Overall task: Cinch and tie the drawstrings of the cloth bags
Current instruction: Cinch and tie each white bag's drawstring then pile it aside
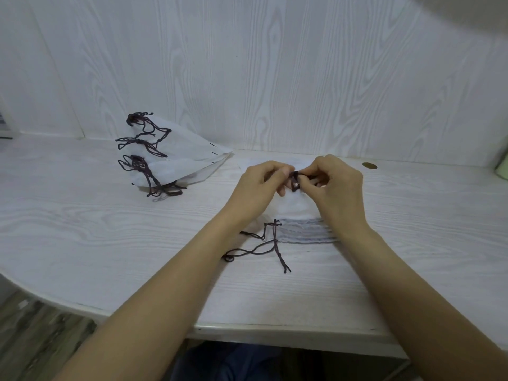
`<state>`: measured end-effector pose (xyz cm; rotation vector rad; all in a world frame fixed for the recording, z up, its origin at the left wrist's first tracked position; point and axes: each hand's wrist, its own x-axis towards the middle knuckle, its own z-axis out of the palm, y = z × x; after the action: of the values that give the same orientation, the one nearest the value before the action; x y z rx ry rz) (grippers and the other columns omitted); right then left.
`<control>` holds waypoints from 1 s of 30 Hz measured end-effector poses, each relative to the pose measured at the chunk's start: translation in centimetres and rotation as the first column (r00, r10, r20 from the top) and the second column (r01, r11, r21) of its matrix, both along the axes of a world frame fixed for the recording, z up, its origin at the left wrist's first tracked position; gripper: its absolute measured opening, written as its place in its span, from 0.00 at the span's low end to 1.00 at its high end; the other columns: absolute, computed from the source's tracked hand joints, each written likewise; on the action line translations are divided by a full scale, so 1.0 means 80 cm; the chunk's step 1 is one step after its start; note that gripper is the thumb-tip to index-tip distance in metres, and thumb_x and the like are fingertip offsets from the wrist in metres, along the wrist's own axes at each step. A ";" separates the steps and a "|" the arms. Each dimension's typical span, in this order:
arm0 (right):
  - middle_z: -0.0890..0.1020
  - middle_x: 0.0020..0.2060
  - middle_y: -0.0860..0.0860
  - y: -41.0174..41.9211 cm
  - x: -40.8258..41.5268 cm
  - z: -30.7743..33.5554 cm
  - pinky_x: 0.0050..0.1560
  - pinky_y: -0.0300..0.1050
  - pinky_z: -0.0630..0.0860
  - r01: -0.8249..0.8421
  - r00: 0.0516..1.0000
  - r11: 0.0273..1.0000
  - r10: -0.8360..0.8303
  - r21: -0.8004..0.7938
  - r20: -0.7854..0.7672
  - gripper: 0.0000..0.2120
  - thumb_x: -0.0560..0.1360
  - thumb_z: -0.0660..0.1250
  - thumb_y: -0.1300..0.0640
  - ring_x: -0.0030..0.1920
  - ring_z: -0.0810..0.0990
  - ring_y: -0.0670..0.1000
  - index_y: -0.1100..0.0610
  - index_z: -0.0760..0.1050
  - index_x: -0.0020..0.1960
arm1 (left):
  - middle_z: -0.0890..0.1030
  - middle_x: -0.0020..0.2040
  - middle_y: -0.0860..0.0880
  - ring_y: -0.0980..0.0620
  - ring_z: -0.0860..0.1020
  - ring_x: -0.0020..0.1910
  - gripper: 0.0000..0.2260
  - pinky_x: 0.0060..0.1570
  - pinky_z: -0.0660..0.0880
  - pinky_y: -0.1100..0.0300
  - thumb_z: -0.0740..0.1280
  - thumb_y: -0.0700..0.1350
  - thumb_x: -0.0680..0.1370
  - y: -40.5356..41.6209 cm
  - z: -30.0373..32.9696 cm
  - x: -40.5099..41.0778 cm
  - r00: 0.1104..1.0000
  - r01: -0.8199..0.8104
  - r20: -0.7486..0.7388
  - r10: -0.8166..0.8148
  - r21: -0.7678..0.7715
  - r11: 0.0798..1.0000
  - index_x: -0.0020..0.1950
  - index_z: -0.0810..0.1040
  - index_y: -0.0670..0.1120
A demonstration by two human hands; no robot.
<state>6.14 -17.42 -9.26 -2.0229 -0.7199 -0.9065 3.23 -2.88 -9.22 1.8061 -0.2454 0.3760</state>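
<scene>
From the head camera we see our left hand [261,185] and right hand [334,185] both pinching the dark drawstring [295,181] above a stack of white cloth bags [299,207] at the desk's [82,229] middle. A pile of tied bags [176,158] lies well apart, far left.

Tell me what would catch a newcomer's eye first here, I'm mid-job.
Both hands, the left hand and right hand, meet at centre, pinching a dark drawstring over a white cloth bag on the desk. More dark cord trails loose toward the near edge. At back left sits a pile of bags with bunched cords.
</scene>
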 end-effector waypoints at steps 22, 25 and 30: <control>0.82 0.35 0.47 0.000 0.000 -0.002 0.43 0.35 0.77 -0.127 0.970 0.989 0.141 0.078 -0.200 0.02 0.72 0.68 0.65 0.38 0.81 0.44 0.62 0.78 0.41 | 0.79 0.38 0.48 0.58 0.72 0.32 0.06 0.36 0.67 0.66 0.62 0.43 0.79 0.010 -0.008 0.010 0.985 -0.168 -0.015 0.172 0.146 0.975 0.43 0.75 0.48; 0.82 0.35 0.46 0.000 0.000 0.000 0.43 0.30 0.75 -0.125 0.955 0.985 0.151 0.115 -0.257 0.02 0.74 0.67 0.65 0.39 0.81 0.40 0.62 0.77 0.42 | 0.73 0.45 0.50 0.57 0.72 0.36 0.05 0.36 0.64 0.69 0.61 0.43 0.80 0.010 -0.009 0.009 0.969 -0.247 0.053 0.242 0.277 0.929 0.45 0.72 0.47; 0.81 0.35 0.45 0.000 0.001 -0.002 0.38 0.29 0.75 -0.092 0.941 0.986 0.131 0.136 -0.311 0.03 0.75 0.65 0.64 0.37 0.80 0.35 0.62 0.75 0.43 | 0.70 0.49 0.49 0.47 0.75 0.45 0.05 0.42 0.62 0.64 0.59 0.41 0.81 0.013 -0.016 0.015 0.954 -0.297 0.068 0.293 0.367 0.882 0.45 0.70 0.48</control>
<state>6.26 -17.38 -9.41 -1.9387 -0.5778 -0.5255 4.39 -1.83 -10.49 2.2285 -0.0459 0.5857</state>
